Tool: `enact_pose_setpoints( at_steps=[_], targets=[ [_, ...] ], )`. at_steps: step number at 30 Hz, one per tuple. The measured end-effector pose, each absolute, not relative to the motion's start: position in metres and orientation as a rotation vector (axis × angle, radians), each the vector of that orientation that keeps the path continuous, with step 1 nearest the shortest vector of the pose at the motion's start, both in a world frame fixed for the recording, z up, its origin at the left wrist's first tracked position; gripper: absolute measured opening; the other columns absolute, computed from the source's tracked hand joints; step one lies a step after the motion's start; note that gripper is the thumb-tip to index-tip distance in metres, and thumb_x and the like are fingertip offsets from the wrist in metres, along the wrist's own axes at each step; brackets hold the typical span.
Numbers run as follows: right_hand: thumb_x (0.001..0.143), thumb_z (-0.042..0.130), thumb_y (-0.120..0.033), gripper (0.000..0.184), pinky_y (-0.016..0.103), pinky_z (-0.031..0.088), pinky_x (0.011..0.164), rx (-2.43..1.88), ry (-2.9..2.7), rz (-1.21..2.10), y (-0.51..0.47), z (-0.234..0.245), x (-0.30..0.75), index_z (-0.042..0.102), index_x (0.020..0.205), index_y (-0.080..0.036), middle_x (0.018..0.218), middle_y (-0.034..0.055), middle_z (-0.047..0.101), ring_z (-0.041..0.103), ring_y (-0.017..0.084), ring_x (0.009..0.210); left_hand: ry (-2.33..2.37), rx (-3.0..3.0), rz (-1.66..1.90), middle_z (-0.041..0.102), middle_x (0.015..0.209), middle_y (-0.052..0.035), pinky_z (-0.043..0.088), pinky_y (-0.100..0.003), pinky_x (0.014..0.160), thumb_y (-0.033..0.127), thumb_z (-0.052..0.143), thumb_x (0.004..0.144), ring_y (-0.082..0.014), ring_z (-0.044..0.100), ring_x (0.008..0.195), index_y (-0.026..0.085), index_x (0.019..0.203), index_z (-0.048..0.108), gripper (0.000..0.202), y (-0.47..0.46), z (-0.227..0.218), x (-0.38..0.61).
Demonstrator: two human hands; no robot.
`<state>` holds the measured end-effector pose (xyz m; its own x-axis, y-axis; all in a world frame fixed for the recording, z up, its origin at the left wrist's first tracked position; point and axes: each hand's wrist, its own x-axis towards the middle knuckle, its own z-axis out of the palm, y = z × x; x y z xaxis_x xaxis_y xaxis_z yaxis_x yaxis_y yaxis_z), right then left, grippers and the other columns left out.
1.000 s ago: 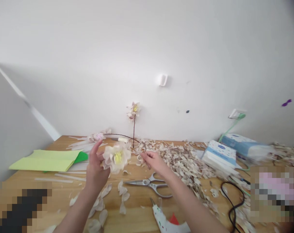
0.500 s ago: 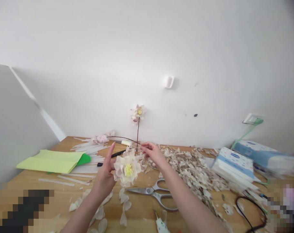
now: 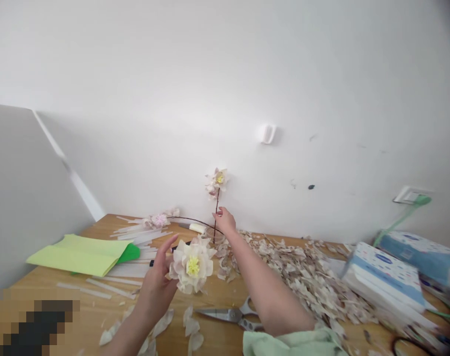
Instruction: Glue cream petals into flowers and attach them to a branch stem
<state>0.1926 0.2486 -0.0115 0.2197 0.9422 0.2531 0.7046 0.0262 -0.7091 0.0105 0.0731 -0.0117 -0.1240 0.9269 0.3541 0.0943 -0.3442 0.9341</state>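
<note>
My left hand (image 3: pixel 160 277) is closed behind a white artificial flower (image 3: pixel 193 267) with a yellow centre, its index finger pointing up. The flower's petals face me and cover the spot where the fingers grip. Farther back, my right hand (image 3: pixel 225 221) pinches the thin brown stem (image 3: pixel 216 202) of an upright flower sprig (image 3: pixel 218 178), whose pale blooms rest in front of the wall. A second sprig with a pinkish bloom (image 3: pixel 159 220) lies to the left, its curved stem running toward my right hand.
Scissors (image 3: pixel 228 314) lie below my right forearm. A heap of loose petals (image 3: pixel 302 272) covers the right side, beside tissue packs (image 3: pixel 386 277). On the left are yellow-green paper (image 3: pixel 80 254) and several translucent sticks (image 3: pixel 110 287). A green plug (image 3: pixel 422 200) sits in the wall socket.
My right hand has reached forward and up, from the stem's base area to the upright stem. The left hand still holds its flower, slightly lower in view. The camera view has shifted a little.
</note>
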Motion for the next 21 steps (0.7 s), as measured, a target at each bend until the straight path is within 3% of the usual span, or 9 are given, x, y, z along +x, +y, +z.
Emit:
enact_pose_setpoints(
  at_steps=[3,8,12,18,21],
  targets=[
    [0.087,0.052,-0.030,0.025,0.039,0.049,0.078,-1.739,-1.592,0.386,0.252,-0.016,0.188,0.055,0.108,-0.017,0.109,0.0060,0.058,0.059,0.018,0.091,1.167,1.428,1.590,0.049,0.048,0.0077,0.041,-0.021,0.048,0.015,0.057,0.060,-0.0124,0.048,0.044,0.019,0.127,0.041,0.069,0.073,-0.009,0.010],
    [0.087,0.052,-0.030,0.023,0.038,0.050,0.077,-1.687,-1.601,0.336,0.250,-0.006,0.185,0.056,0.106,-0.016,0.107,0.0056,0.059,0.059,0.018,0.089,1.177,1.359,1.624,0.042,0.043,0.0099,0.033,-0.019,0.043,0.017,0.061,0.060,-0.0101,0.039,0.039,0.019,0.127,0.044,0.069,0.070,-0.002,0.012],
    [0.087,0.052,-0.030,0.023,0.038,0.049,0.077,-1.606,-1.600,0.310,0.243,0.010,0.189,0.057,0.104,-0.016,0.105,0.0053,0.060,0.060,0.017,0.089,1.096,1.233,1.572,0.046,0.046,0.0095,0.034,-0.018,0.043,0.020,0.065,0.058,-0.0110,0.044,0.041,0.021,0.127,0.041,0.073,0.069,0.004,0.013],
    [0.087,0.052,-0.030,0.023,0.038,0.050,0.076,-1.540,-1.553,0.336,0.235,0.021,0.202,0.056,0.106,-0.016,0.106,0.0055,0.060,0.060,0.017,0.088,1.065,1.207,1.555,0.054,0.046,0.0090,0.041,-0.021,0.044,0.017,0.076,0.046,-0.0144,0.052,0.041,0.020,0.133,0.027,0.100,0.067,0.012,0.009],
    [0.087,0.052,-0.030,0.025,0.038,0.050,0.075,-1.530,-1.525,0.361,0.233,0.020,0.208,0.055,0.108,-0.017,0.108,0.0059,0.059,0.060,0.018,0.089,1.063,1.196,1.596,0.055,0.046,0.0085,0.042,-0.023,0.044,0.019,0.077,0.046,-0.0164,0.055,0.042,0.021,0.130,0.031,0.096,0.061,0.018,0.011]
  ],
)
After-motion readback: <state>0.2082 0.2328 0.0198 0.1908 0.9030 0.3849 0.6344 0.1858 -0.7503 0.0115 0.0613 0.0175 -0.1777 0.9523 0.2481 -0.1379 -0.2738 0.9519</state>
